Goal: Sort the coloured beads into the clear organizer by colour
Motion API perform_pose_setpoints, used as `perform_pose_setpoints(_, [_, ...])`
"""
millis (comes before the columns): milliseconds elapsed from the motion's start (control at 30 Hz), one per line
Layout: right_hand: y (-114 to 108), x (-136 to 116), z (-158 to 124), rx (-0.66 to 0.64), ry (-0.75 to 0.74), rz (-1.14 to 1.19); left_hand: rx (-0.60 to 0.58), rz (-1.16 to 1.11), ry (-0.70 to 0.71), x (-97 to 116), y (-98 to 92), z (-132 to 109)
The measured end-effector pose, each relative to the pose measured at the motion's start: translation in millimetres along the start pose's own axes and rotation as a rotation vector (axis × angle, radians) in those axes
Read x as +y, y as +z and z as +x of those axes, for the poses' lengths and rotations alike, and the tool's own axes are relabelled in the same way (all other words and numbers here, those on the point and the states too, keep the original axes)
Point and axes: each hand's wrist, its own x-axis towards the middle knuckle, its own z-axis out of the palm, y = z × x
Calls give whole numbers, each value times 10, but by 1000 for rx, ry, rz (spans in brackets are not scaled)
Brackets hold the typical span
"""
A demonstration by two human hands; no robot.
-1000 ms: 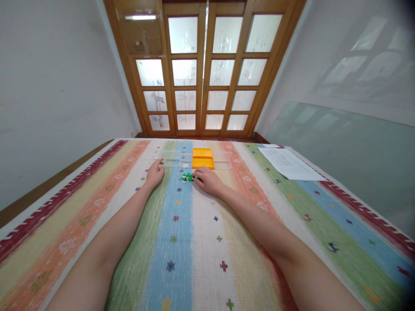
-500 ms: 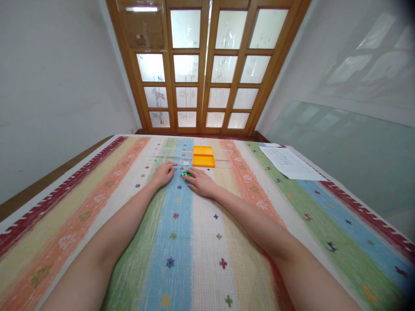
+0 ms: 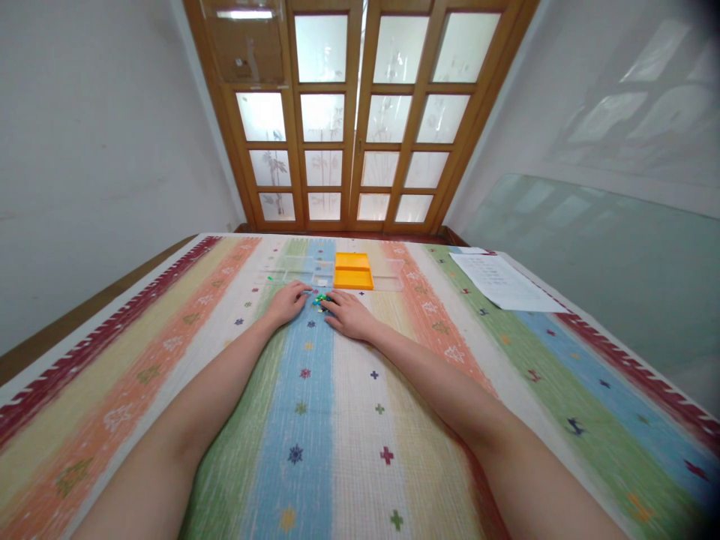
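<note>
A little heap of tiny green, blue and white pieces (image 3: 322, 301) lies on the striped tablecloth between my hands; the pieces are too small to name. My right hand (image 3: 349, 313) rests palm down, its fingers stretched out and apart at the right edge of the heap, touching it or very near. On the other side is my left hand (image 3: 288, 302), lying low with its index finger extended towards the heap and the other fingers slightly bent. I see nothing held in it. Just beyond the hands stands an orange box (image 3: 354, 279) with its lid raised.
Clear plastic trays (image 3: 388, 274) lie on both sides of the orange box. A small green piece (image 3: 271, 279) is at the left tray. Printed sheets (image 3: 500, 281) lie at the right of the table. Wooden glazed doors (image 3: 352, 120) rise behind.
My right hand has shifted slightly right, off the pieces, so more of the heap shows. My left hand has moved a little to the right, closer to the heap.
</note>
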Motion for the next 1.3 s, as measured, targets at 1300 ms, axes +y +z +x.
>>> perform_pose_setpoints(1300, [91, 19, 208, 79, -24, -45, -38, 56, 62, -2, -7, -16])
